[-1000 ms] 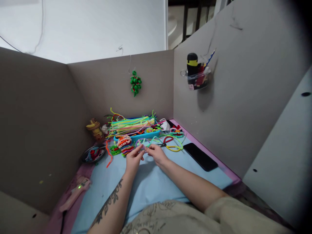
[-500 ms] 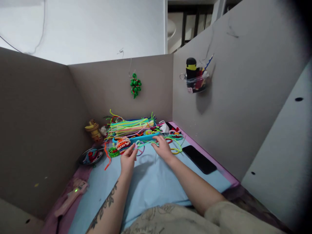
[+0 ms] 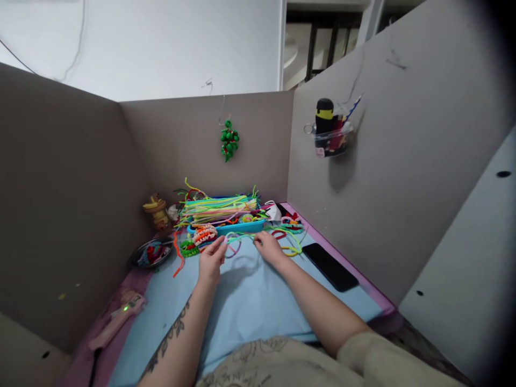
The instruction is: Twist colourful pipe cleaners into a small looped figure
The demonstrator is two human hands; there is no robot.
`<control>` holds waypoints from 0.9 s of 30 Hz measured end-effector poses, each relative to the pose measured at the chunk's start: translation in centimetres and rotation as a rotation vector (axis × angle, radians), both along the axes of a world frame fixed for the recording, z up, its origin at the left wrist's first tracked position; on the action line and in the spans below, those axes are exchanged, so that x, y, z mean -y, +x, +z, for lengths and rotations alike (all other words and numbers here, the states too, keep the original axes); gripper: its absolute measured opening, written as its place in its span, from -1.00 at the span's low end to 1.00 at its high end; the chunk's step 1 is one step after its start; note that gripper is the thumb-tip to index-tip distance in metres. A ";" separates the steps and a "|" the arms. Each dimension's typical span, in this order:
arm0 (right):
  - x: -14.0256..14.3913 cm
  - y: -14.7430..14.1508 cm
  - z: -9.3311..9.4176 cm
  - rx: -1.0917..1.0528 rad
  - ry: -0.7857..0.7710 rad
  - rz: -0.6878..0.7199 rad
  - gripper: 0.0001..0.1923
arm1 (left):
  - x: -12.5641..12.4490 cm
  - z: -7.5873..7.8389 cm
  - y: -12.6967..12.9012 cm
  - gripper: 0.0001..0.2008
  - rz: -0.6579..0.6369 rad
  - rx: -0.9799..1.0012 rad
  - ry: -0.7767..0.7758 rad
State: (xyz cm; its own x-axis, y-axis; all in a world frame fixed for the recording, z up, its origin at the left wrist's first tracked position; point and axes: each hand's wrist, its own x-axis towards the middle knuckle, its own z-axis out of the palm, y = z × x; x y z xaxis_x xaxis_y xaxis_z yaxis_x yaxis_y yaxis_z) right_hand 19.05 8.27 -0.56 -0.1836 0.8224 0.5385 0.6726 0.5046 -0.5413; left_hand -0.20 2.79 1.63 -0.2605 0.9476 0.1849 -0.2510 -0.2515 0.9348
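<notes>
My left hand (image 3: 211, 262) pinches several thin coloured cords (image 3: 242, 236), mint green and purple, between thumb and fingertips. Slightly to the right, my right hand (image 3: 269, 249) is closed on the mint strands, which run between both hands above the blue cloth. A purple loop (image 3: 238, 248) hangs open beside my left fingers. Just beyond my left hand lies an orange and cream knotted piece (image 3: 205, 235). Behind both hands, a blue tray (image 3: 229, 230) carries a thick bundle of bright cords (image 3: 220, 208).
Blue cloth (image 3: 242, 301) covers the table. A black phone (image 3: 329, 266) lies at right, a pink device (image 3: 117, 319) with a green light at left. A dark bowl (image 3: 139, 263) holds knotted pieces. Grey panels enclose three sides; a clear cup (image 3: 332, 144) hangs on the right one.
My right hand has lowered slightly, and its fingers have drawn together on the mint strands. My left hand keeps its pinch. The whole view has shifted a little.
</notes>
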 end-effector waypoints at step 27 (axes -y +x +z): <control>2.3 -0.5 2.9 -0.950 -0.156 0.276 -0.83 | -0.3 -0.5 -0.1 -0.43 -0.120 -0.132 -0.188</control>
State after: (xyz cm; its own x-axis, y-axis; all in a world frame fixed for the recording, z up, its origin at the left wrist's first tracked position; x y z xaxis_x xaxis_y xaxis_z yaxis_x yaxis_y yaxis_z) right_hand 18.55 5.95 2.31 0.0716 0.8900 0.4502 -0.2034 0.4549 -0.8670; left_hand -0.28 3.11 1.11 -0.1294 0.9912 0.0277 -0.1413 -0.0460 0.9889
